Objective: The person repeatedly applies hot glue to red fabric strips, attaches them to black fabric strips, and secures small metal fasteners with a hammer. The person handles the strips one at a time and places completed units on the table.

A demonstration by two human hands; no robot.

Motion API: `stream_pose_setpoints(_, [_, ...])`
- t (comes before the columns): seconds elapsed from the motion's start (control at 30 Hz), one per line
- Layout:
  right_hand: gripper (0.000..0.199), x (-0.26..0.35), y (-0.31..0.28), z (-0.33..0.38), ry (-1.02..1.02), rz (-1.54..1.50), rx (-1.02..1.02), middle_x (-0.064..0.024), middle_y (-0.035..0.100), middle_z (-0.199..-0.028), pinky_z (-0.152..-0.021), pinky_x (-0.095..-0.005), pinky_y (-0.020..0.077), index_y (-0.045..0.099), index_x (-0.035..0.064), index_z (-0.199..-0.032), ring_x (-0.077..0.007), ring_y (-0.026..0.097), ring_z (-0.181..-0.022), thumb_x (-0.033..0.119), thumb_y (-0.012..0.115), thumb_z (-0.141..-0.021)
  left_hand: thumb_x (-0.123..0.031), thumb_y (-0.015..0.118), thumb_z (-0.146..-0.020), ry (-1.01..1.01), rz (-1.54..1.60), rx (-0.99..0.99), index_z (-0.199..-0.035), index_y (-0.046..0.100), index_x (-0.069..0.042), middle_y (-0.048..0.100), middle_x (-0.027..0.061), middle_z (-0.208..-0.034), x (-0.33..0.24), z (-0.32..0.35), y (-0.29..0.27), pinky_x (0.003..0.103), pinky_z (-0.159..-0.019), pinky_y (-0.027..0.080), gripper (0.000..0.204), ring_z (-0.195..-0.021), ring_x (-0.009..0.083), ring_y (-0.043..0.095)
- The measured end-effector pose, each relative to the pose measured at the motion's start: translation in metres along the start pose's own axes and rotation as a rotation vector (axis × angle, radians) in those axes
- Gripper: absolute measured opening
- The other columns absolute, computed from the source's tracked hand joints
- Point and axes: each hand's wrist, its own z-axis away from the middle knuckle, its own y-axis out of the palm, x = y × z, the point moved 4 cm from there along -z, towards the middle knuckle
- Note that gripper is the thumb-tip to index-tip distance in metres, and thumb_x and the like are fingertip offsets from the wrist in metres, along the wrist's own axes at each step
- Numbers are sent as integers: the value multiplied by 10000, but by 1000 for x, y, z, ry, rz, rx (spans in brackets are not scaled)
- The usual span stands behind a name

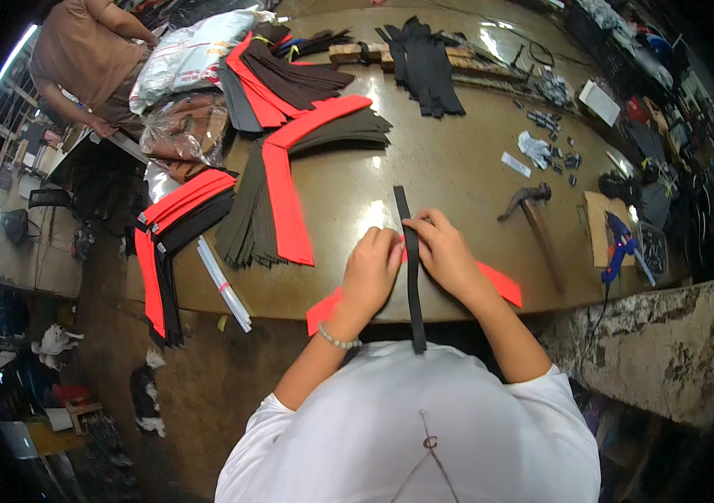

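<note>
Beyond the right hand (443,254) pinching black strap (415,289) lies a printed sack (188,60).

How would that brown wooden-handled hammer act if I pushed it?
The brown wooden-handled hammer would probably feel head-heavy, given its dark, metal-looking head. Pushed at the handle, it might pivot about that end. It seems unlikely to roll, since the head sticks out crosswise.
</note>
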Motion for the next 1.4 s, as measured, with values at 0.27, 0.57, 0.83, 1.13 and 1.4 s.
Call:
stream_pose_setpoints(0.27, [283,12,3,31,-205,303,-92,-89,605,-991,-797,-378,522,688,48,-1063,-279,592,-916,12,657,-784,-36,655,-868,-21,71,15,-1043,633,-33,576,138,-879,0,2,0,407,-672,501,176,-736,307,604])
stream_pose_setpoints(0.57, [248,24,-7,51,-159,225,33,-112,579,-982,-857,-387,496,697,19,-1017,-301,562,-1002,-25,659,-777,-27,643,-865,73,-82,70,-1133,693,-77,546,143,-919,-6,5,3,401,-699,494,277,-792,304,589])
stream_pose_setpoints(0.83, [172,-19,-110,118,274,36,-74,-71,640,-946,-825,-326,485,682,43,-987,-204,617,-898,80,722,-824,-32,619,-883,109,-90,112,-1137,676,-70,555,148,-935,-11,0,0,428,-741,488,263,-842,326,586])
stream_pose_setpoints(1.13, [584,-193,-282,182,781,480,-957,-125,665,-1008,-687,-348,553,532,-2,-1187,-200,652,-816,465,707,-883,-98,662,-881,115,25,28,-1114,657,-57,591,124,-984,-15,13,-17,395,-817,478,237,-904,302,573])
stream_pose_setpoints(1.4, [421,-12,-127,47,382,-118,-237,-111,697,-961,-640,-313,540,531,28,-1200,-171,684,-814,319,673,-931,-146,707,-848,108,-45,70,-1169,643,-52,566,126,-1109,-11,30,-9,395,-908,446,340,-1028,299,523])
